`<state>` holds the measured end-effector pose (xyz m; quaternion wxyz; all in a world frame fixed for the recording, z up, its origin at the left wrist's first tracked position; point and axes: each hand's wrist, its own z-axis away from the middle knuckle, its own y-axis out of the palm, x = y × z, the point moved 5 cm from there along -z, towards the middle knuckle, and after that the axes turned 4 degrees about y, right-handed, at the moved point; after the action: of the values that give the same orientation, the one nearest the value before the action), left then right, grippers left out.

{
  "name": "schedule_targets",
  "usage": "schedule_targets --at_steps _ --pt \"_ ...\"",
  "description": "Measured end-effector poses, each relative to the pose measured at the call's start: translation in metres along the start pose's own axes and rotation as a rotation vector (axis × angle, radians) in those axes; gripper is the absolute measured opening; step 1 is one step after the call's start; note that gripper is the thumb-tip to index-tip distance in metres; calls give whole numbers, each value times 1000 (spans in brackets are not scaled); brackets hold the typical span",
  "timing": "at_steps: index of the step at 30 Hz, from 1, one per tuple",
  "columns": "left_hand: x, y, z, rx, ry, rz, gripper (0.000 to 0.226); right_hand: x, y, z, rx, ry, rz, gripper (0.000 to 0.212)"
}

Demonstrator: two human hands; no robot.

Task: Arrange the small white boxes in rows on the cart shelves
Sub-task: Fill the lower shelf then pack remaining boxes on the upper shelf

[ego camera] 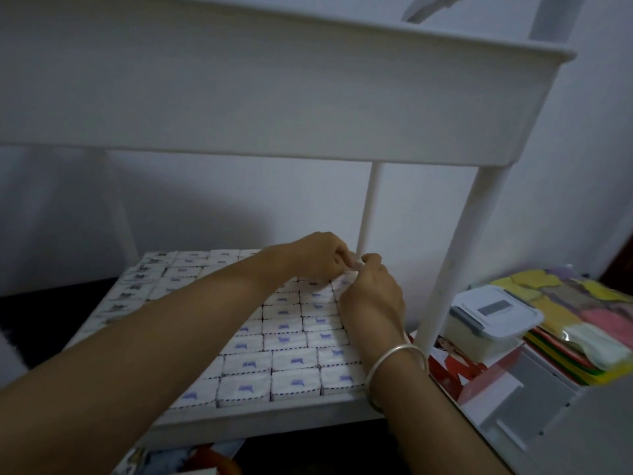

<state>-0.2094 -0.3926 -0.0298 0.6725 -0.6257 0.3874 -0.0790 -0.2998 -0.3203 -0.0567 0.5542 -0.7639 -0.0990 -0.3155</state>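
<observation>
Dozens of small white boxes (284,341) lie edge to edge in tight rows across the cart's lower shelf (260,414), wasting no space. At its far right corner, beside the rear post (370,207), the left hand (318,255) and right hand (373,293) together pinch one box (354,269) (blurred), likely to seat it squarely in a remaining gap.

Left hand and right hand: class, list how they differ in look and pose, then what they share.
The right hand has a silver bangle on its wrist; the left hand has a bare wrist. The left forearm crosses the rows of boxes; the right runs along the right edge of the shelf. Both pinch one small white box at the far rows.
</observation>
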Motion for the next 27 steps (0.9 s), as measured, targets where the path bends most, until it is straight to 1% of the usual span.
schedule_targets --at_steps 3,6,9,10,12,14,15,18,20,24,27 --pt "4 -1 13 -18 -50 -40 42 0 0 1 -20 -28 78 36" --pt "5 -7 34 -104 -83 -7 45 2 0 4 -47 -61 121 35" --pt "0 -24 73 -214 -83 39 46 9 -7 9 -113 -108 160 38" --pt "-2 -29 90 -247 -89 47 46 14 -11 13 -141 -164 194 39" --pt "-5 -39 129 -306 -120 68 44 28 -16 26 -186 -347 230 39" --pt "-7 -47 173 -336 -134 78 40 49 -19 47 -189 -534 184 38" --pt "-8 -48 196 -327 -136 78 39 60 -20 61 -167 -598 141 36" --pt "-6 -49 264 -267 -157 67 35 97 -16 112 -28 -698 -5 21" --pt "2 -52 307 -270 -193 26 36 121 -10 151 49 -796 -27 12" --pt "22 -68 387 -261 -319 -57 39 164 9 222 210 -962 -84 14" --pt "43 -89 438 -367 -438 -95 44 191 33 254 312 -1006 -144 14"
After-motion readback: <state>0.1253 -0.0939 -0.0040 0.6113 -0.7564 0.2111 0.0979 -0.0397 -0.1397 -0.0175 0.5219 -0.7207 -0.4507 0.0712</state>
